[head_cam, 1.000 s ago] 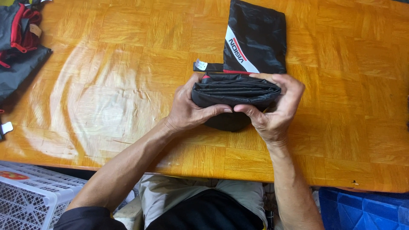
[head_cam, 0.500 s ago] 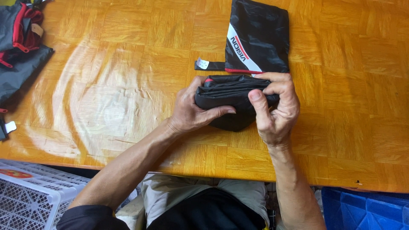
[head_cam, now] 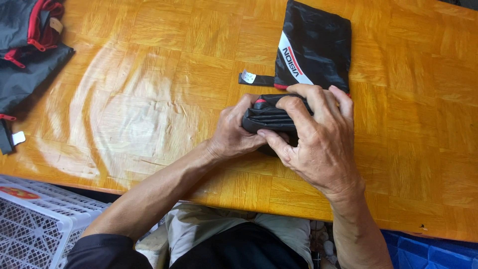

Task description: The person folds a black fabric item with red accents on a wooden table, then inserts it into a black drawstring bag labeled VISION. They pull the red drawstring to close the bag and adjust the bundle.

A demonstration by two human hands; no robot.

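Both hands, left and right, grip the folded black bundle by its pouch; the right now covers more of it.

folded black fabric half hidden under hands, grey garment cropped

- A folded bundle of fabric lies on the desk near its front edge, between the left hand and the right hand.
- A flat pouch lies just behind the bundle, its strap pointing left.
- A heap of garments lies at the desk's far left.
- A plastic crate stands below the front left edge.
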